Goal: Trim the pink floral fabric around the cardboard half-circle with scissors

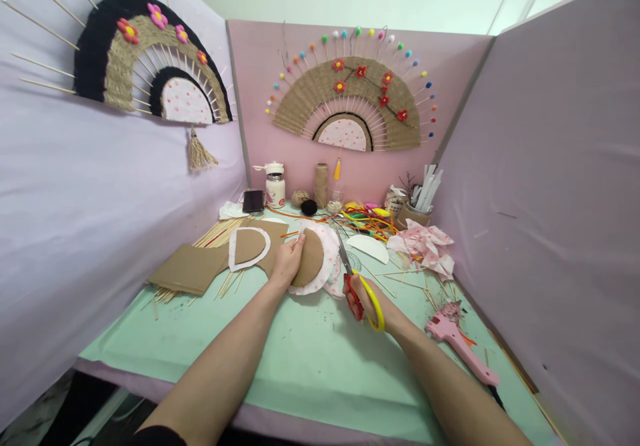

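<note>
My left hand (289, 259) grips a half-round piece of brown cardboard (311, 259) by its straight edge, thumb on top. White paper with pink dots (330, 243) sticks out past the cardboard's curved edge. In my right hand (364, 297) is a pair of scissors (344, 254) with one red and one yellow handle loop. The blades point up and away from me, just right of the dotted paper. Whether they touch it, I cannot tell. A second half-round cardboard piece with a white border (249, 249) lies left of my left hand.
Cardboard sheets (185, 269) lie over thin sticks at left. A pink glue gun (463, 346) rests at right, near crumpled dotted paper (425, 243). Behind are a white bottle (275, 186), a twine spool (321, 185) and coloured pipe cleaners (367, 221). Decorated fans (350, 99) hang on the partitions.
</note>
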The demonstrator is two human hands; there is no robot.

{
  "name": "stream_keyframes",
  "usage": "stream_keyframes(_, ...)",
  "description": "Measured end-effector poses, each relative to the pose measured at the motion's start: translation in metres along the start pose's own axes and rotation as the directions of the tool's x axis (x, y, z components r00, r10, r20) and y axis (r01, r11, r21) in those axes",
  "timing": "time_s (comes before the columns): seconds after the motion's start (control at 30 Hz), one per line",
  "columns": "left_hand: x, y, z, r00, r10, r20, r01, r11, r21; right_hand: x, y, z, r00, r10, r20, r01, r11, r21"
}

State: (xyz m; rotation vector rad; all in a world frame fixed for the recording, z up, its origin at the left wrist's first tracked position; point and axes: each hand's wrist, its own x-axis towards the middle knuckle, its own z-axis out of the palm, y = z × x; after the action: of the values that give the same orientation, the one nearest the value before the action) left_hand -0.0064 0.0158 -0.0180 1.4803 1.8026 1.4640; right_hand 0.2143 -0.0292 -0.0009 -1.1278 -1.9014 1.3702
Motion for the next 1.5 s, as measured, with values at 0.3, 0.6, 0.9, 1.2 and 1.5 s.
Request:
stream_keyframes(0.3,-0.001,0.001,0.000,1.000,0.001,-0.001,-0.001,1.000,-0.025,0.000,0.003,0.000,0.999,0.043,-0.032,-0.042,0.999,0.028)
stream_keyframes(0.6,-0.001,0.001,0.000,1.000,-0.005,0.012,0.005,0.999,-0.036,-0.003,-0.004,0.001,0.995,0.086,-0.056,-0.082,0.994,0.069)
stream_keyframes(0.9,0.000,0.003,0.000,0.998,-0.047,0.041,0.053,0.990,-0.131,-0.001,-0.004,0.000,0.996,0.073,-0.054,-0.070,0.996,0.052)
stream_keyframes(1.2,-0.003,0.012,-0.003,0.942,-0.230,0.243,0.294,0.916,-0.272,-0.003,-0.007,-0.001,0.994,0.086,-0.065,-0.083,0.995,0.052)
stream_keyframes(1.5,-0.004,0.014,-0.005,0.817,-0.353,0.457,0.552,0.710,-0.438,-0.004,-0.009,-0.001,0.993,0.103,-0.048,-0.102,0.994,0.040)
